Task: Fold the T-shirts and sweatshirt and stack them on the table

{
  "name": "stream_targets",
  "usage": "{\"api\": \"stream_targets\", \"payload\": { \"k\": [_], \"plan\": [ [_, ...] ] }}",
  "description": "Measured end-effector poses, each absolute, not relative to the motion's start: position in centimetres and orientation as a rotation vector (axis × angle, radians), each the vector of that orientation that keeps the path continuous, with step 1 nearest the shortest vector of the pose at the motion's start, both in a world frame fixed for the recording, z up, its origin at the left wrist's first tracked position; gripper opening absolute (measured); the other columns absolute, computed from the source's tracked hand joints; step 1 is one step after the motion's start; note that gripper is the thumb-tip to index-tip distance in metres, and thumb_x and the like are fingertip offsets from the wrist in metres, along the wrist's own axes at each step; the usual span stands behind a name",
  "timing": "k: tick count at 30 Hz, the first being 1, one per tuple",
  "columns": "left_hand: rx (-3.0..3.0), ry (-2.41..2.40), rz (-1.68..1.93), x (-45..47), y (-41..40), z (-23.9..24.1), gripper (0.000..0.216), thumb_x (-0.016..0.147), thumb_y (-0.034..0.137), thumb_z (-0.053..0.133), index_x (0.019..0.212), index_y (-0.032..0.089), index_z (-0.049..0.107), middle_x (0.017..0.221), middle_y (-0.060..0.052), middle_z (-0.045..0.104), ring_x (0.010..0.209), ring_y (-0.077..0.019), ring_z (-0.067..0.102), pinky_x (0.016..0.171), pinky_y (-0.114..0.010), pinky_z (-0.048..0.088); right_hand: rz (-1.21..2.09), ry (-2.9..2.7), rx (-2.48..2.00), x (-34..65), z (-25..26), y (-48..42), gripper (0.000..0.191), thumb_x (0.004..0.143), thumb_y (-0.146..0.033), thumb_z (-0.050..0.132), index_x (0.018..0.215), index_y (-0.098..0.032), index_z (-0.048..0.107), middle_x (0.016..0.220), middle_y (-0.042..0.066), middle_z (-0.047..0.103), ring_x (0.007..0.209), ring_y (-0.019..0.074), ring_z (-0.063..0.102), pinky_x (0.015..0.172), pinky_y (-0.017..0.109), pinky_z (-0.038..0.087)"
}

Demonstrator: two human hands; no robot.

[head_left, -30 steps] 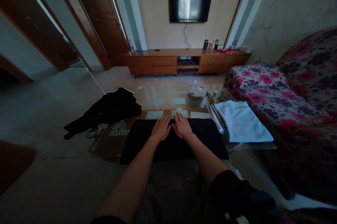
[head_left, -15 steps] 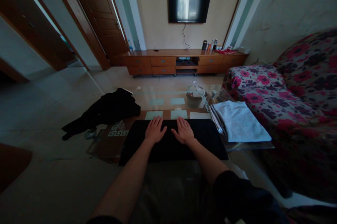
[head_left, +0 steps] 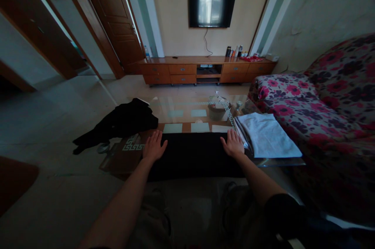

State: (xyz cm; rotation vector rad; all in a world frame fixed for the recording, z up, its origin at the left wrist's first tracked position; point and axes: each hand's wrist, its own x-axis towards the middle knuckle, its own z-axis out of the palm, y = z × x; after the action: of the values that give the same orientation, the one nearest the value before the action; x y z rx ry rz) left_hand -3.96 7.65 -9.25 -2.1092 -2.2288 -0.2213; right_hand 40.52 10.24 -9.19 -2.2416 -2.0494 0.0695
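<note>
Left hand [head_left: 152, 147] and right hand [head_left: 234, 146] lie spread flat at opposite ends of one black cloth [head_left: 191, 155] on one table [head_left: 134, 146]; from where I stand, labels on the bottles [head_left: 240, 51] are too small to read.

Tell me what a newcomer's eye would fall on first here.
Probably the black cloth laid out on the near side of the glass table, with the left grip at its left end and the right grip at its right. Next might come the boldly flowered sofa on the right and the pale cloth on the table's right end. Straight ahead, the TV hangs on the wall.
</note>
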Motion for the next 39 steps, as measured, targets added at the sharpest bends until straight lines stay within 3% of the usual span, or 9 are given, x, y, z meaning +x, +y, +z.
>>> {"api": "stream_targets", "payload": {
  "k": [10,15,18,21,24,27,34,39],
  "plan": [
    [-2.017,-2.165,-0.283,-3.1,7.6,-9.0,0.067,0.104,0.047,0.022,0.156,0.009,0.041,0.167,-0.013,0.028,0.157,-0.0268,0.02,0.127,-0.046,0.015,-0.07,-2.044,-2.241,41.8,-9.8,10.1,0.078,0.104,-0.056,0.02,0.161,-0.003,0.024,0.168,0.019,0.023,0.157,0.0262,0.015,0.125,0.041,0.008],
    [-2.233,-1.961,-0.296,0.4,6.6,-7.0,0.061,0.104,0.045,0.023,0.153,0.017,0.048,0.166,-0.009,0.034,0.156,-0.0241,0.022,0.128,-0.043,0.012,-0.068,-2.044,-2.268,40.9,-8.5,9.8,0.075,0.104,-0.052,0.023,0.162,-0.005,0.023,0.17,0.018,0.015,0.158,0.0265,0.009,0.126,0.044,0.006],
    [-2.341,-1.951,-0.225,2.5,5.5,-6.7,0.062,0.103,0.052,0.027,0.157,0.025,0.042,0.168,-0.005,0.029,0.157,-0.0244,0.019,0.128,-0.046,0.01,-0.03,-1.992,-2.316,39.1,-7.6,8.7,0.075,0.103,-0.054,0.027,0.164,-0.01,0.019,0.172,0.017,0.003,0.158,0.0332,0.002,0.123,0.059,0.002],
    [-2.244,-2.172,-0.139,3.8,4.4,-7.4,0.072,0.101,0.06,0.026,0.161,0.022,0.034,0.171,-0.01,0.019,0.158,-0.0302,0.012,0.126,-0.057,0.009,0.27,-1.947,-2.402,36.6,-7.4,6.9,0.086,0.098,-0.066,0.033,0.166,-0.019,0.01,0.171,0.015,-0.008,0.155,0.0446,-0.003,0.112,0.079,0.008],
    [-2.224,-2.396,-0.044,4.0,3.9,-8.6,0.082,0.098,0.068,0.022,0.164,0.019,0.023,0.171,-0.012,0.009,0.158,-0.0344,0.008,0.122,-0.065,0.015,0.51,-2.027,-2.37,34.9,-7.8,5.4,0.094,0.093,-0.077,0.033,0.166,-0.024,0.006,0.171,0.013,-0.011,0.153,0.0486,-0.009,0.107,0.084,0.005],
    [-2.295,-2.353,-0.077,3.4,4.2,-9.1,0.082,0.098,0.069,0.022,0.165,0.022,0.02,0.172,-0.01,0.006,0.159,-0.0336,0.005,0.122,-0.067,0.013,0.415,-2.107,-2.287,34.6,-8.1,5.3,0.094,0.094,-0.078,0.028,0.166,-0.023,0.005,0.171,0.014,-0.01,0.153,0.0471,-0.013,0.109,0.081,-0.003],
    [-2.25,-2.15,-0.309,4.9,5.6,-7.8,0.067,0.102,0.05,0.033,0.16,0.017,0.034,0.169,-0.013,0.024,0.157,-0.031,0.017,0.126,-0.053,0.015,0.253,-2.165,-2.183,34.1,-7.0,7.8,0.089,0.098,-0.073,0.03,0.165,-0.017,0.016,0.171,0.018,0.001,0.156,0.0408,-0.003,0.118,0.07,-0.002],
    [-2.613,-1.83,-0.285,8.0,5.4,-8.2,0.061,0.103,0.042,0.031,0.162,0.025,0.03,0.17,-0.002,0.024,0.157,-0.023,0.018,0.127,-0.045,0.019,0.252,-2.37,-1.847,29.7,-7.0,6.2,0.084,0.101,-0.066,0.027,0.164,-0.011,0.02,0.171,0.016,0.004,0.158,0.0315,0.002,0.125,0.054,0.003]
  ]
}}
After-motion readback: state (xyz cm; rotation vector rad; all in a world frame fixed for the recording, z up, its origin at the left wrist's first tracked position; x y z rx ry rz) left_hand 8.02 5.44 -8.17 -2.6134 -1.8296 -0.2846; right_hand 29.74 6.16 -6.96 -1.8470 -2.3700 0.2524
